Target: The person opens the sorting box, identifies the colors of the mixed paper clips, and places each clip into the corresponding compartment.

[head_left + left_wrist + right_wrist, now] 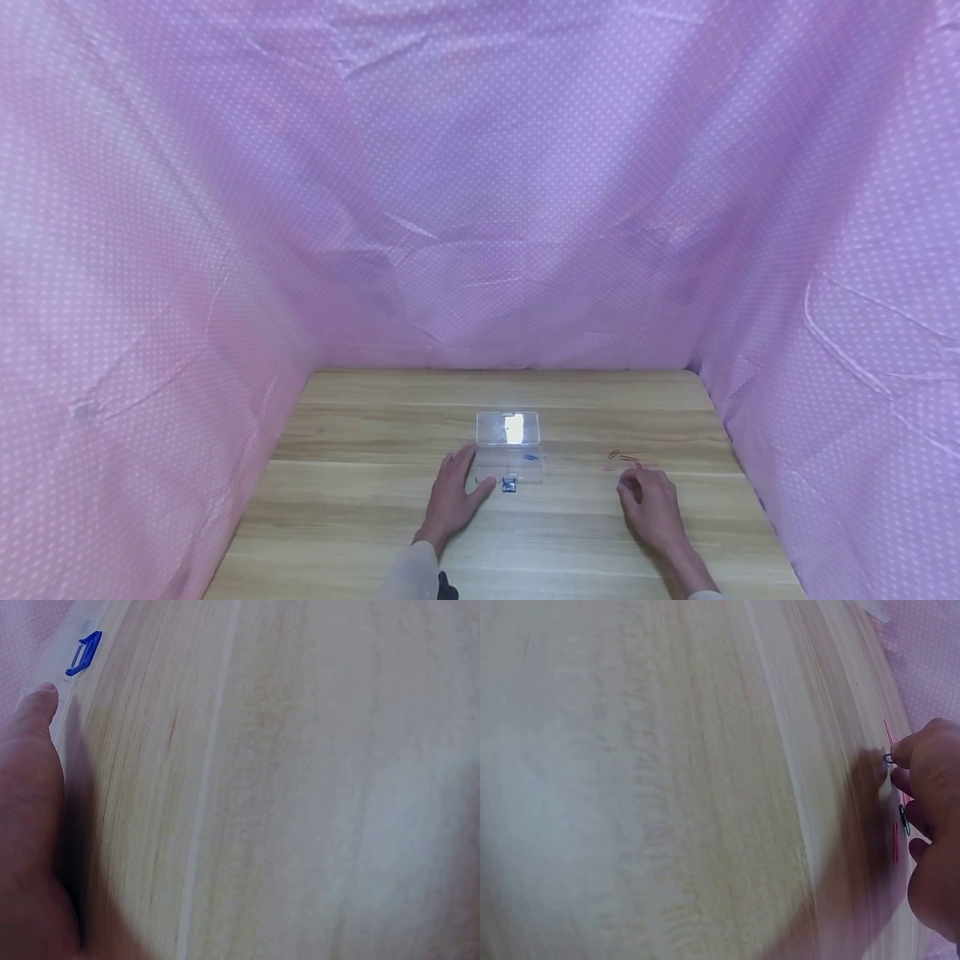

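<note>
A clear plastic box (491, 472) stands on the table with its lid (491, 427) tipped back. The left hand (452, 497) rests against the box's left side, fingers extended and thumb near the front edge. A blue latch (85, 652) shows at the box's front in the left wrist view. Inside the right compartment lies a small blue item (530, 457), probably a paper clip. To the right, the right hand (652, 506) has curled fingers and pinches a dark paper clip (889, 758) between thumb and index finger. Red paper clips (895, 842) and a dark green one (904, 820) lie beneath this hand.
The wooden table (360, 467) has a pink dotted curtain (510, 183) at its back and sides. Beyond the right hand lies a short row of red clips (624, 457). A black object (447, 586) shows near the left sleeve.
</note>
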`<state>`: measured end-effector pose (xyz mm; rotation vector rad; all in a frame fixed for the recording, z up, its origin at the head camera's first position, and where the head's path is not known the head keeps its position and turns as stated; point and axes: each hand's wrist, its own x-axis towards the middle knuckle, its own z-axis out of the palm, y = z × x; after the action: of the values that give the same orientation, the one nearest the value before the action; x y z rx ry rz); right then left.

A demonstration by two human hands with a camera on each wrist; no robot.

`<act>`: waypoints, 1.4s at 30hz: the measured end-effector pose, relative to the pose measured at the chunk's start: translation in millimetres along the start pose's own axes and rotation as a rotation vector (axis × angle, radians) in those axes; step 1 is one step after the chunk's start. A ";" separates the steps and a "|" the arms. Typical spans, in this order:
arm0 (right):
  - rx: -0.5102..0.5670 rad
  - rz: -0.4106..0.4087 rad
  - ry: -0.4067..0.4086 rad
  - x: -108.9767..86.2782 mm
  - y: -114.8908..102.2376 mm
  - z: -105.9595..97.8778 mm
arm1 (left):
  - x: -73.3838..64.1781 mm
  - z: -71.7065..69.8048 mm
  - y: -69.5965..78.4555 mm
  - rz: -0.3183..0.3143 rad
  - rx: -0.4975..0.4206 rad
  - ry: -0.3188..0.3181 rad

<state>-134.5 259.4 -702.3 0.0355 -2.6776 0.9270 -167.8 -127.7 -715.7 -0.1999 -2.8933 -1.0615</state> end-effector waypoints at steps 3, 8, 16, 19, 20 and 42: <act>0.022 0.013 -0.003 0.5 -1.4 -0.6 | -0.1 0.9 -0.9 0.010 0.002 0.005; 0.040 0.013 0.007 1.2 -4.0 -1.8 | -0.3 1.8 -1.2 0.001 0.004 0.003; 0.071 0.018 0.010 2.2 -6.5 -2.6 | -0.5 1.6 -1.6 -0.001 0.011 0.004; 0.079 0.040 -0.011 3.3 -8.0 -3.4 | -0.2 1.8 -2.2 0.007 0.015 0.008; 0.083 0.049 -0.018 3.7 -8.6 -3.6 | -0.1 1.9 -2.4 0.010 0.014 0.010; 0.102 0.052 -0.022 18.5 -26.6 -1.0 | 1.9 2.6 -3.5 -0.002 0.009 -0.008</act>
<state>-148.7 240.3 -680.1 -0.0012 -2.6610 1.0851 -170.2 -128.5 -719.7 -0.2017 -2.9052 -1.0497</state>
